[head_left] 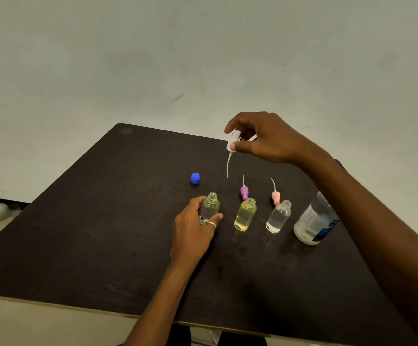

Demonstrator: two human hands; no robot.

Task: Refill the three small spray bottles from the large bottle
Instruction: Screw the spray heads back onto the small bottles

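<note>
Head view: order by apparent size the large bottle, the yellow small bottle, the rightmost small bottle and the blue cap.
large bottle
yellow small bottle and rightmost small bottle: look alike, so unranked
blue cap, smallest

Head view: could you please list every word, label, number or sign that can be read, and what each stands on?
Nothing can be read.
Large bottle: its white-and-blue label carries print, too blurred to read.
Left bottle, yellow bottle, clear bottle: no print visible.
Blue cap, white sprayer, purple sprayer, pink sprayer: no marks visible.
</note>
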